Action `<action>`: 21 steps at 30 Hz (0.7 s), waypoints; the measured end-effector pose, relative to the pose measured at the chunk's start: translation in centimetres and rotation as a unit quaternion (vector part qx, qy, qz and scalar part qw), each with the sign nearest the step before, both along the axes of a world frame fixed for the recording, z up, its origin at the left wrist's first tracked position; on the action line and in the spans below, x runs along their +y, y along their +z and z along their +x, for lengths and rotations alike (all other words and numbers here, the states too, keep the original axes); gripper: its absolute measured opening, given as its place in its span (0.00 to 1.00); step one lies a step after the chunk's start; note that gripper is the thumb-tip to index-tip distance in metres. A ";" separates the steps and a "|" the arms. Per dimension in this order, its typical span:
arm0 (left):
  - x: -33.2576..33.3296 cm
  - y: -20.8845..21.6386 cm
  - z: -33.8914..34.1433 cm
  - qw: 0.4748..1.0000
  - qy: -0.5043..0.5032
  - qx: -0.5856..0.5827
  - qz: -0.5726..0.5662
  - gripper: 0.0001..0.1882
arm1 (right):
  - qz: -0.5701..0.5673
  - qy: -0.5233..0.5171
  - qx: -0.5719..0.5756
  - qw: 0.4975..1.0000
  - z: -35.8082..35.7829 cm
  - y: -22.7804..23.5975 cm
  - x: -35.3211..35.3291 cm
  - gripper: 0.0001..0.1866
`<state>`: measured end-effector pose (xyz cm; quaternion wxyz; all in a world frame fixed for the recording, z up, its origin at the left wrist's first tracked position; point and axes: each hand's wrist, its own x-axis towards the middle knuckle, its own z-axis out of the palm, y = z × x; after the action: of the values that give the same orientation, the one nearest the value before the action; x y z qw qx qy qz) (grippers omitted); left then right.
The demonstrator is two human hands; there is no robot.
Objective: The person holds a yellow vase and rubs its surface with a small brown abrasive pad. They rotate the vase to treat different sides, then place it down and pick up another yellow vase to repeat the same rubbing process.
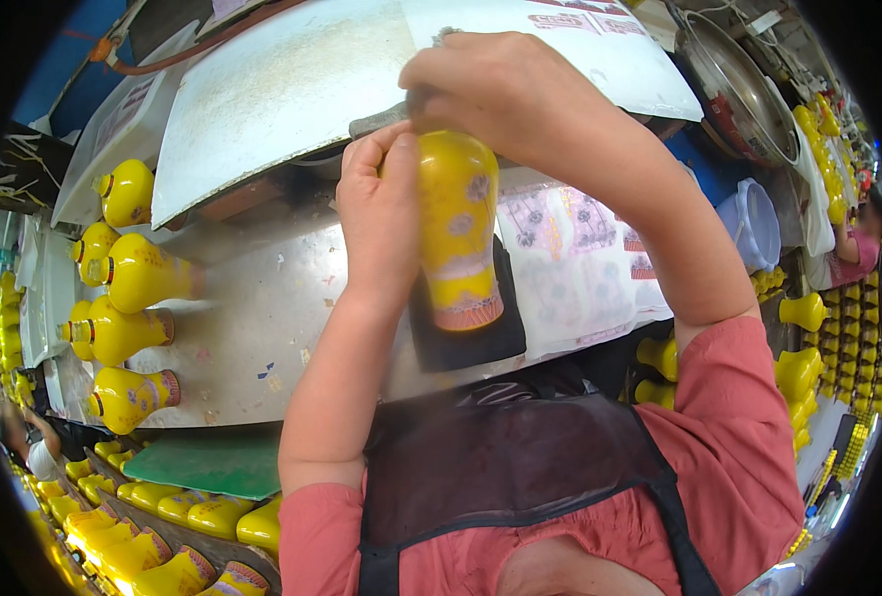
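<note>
A glossy yellow vase [458, 223] with purple flower prints and a pink patterned band round its base lies in front of me on a black cloth [471, 343], its base toward me. Against its left shoulder is my left hand [376, 189], with the fingers curled closed and the thumb near the neck. My right hand [490, 84] arches over the neck end, fingers bent together and slightly blurred; whatever they grip is hidden. The neck itself is covered by my hands. Beside my left fingertips sits a grey cloth-like piece [376, 121].
Printed decal sheets [570, 263] lie right of the vase on the metal table [237, 348]. A white board [292, 89] spans the back. Several yellow vases [128, 338] line the left edge. A pale bucket [754, 226] and a metal basin [734, 84] are at right.
</note>
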<state>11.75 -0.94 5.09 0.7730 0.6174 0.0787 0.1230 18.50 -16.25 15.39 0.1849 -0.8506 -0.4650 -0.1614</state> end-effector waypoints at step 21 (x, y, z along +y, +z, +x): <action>-0.2 -1.7 -2.8 0.997 -0.040 -0.046 0.054 0.26 | 0.043 0.089 -0.061 0.993 -8.4 -6.2 -4.0 0.15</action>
<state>8.93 -1.18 3.41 0.7458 0.6543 0.0114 0.1246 10.12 -20.28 9.20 0.2063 -0.7857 -0.5419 -0.2156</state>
